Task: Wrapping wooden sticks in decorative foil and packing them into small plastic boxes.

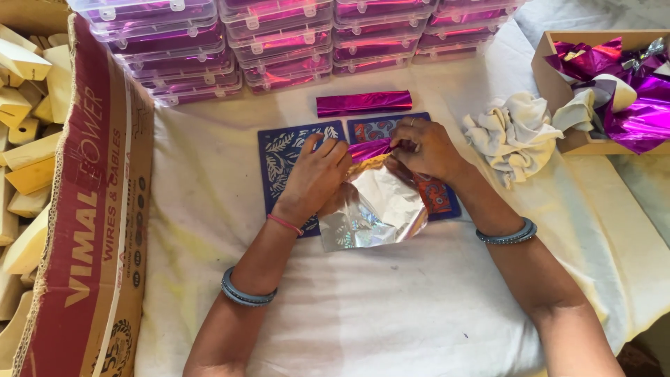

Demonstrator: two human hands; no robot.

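Holding one sheet of foil wrap [373, 206], silver on the upturned face and magenta on the other, between both my hands.

Item, foil wrap: judged very light, thin and limp, crinkly, prone to tearing and creasing; slick on the shiny face. Best taken at the top edge with fingertip pinches, not gripped in the palm.

Item, left hand [314, 178]: fingers curled, tips pinching the foil's upper left edge; the sheet hangs below and to the right of it.

Item, right hand [426, 146]: fingers bunched, pinching the folded magenta top edge; the sheet spreads below and to the left of it.

Position: the foil lies over two dark blue patterned cards [283, 157], which rest side by side on the white cloth [391, 300].

Other stock: a folded magenta foil strip [363, 102] just beyond the cards; stacked clear plastic cases [279, 42] behind it; a crumpled white rag [513, 132] to the right; a wooden tray of foil scraps [558, 91] far right; a cardboard carton [98, 209] of pale wooden blocks [28, 105] on the left.
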